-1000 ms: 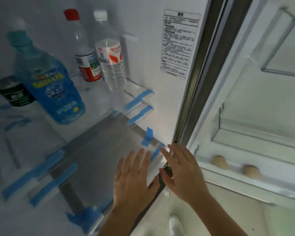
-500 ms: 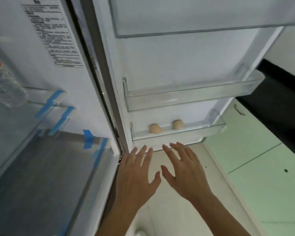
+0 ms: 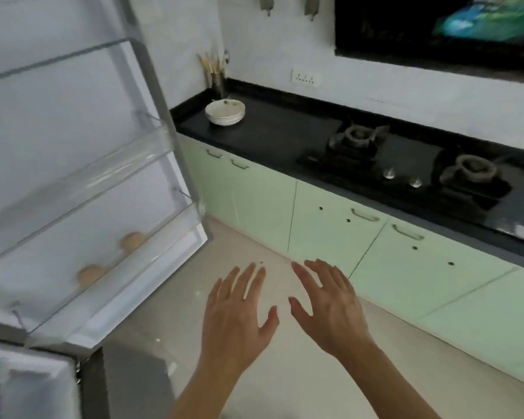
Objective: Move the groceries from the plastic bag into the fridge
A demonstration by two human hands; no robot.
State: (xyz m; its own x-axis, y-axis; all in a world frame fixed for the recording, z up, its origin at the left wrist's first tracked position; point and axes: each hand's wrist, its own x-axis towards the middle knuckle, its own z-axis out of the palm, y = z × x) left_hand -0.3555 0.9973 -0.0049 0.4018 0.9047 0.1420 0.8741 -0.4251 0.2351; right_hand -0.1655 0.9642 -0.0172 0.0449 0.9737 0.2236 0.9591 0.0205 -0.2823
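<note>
The left hand [image 3: 239,316] and the right hand [image 3: 330,309] are held out over the floor [image 3: 233,243]. Their fingers are spread wide and they hold nothing. The fridge door [image 3: 73,146] stands open off to the left, so the left hand is nearer to it. Two eggs [image 3: 133,241] sit in its low shelf. The plastic bag is not in sight, so nobody can tell which way it lies.

A: Cut off by the edges?

B: Yes: fridge door [image 3: 73,131] at left and top, counter [image 3: 270,131] at right, left forearm [image 3: 200,397] and right forearm [image 3: 406,394] at bottom.

A: Blurred or unclear?

B: Two eggs [image 3: 91,273], hazy behind the clear door shelf [image 3: 139,276]. Also a green-blue shape [image 3: 484,22] on the dark panel [image 3: 406,31], impossible to name. Thin sticks [image 3: 212,63] in the holder [image 3: 218,83], too small to tell.
</note>
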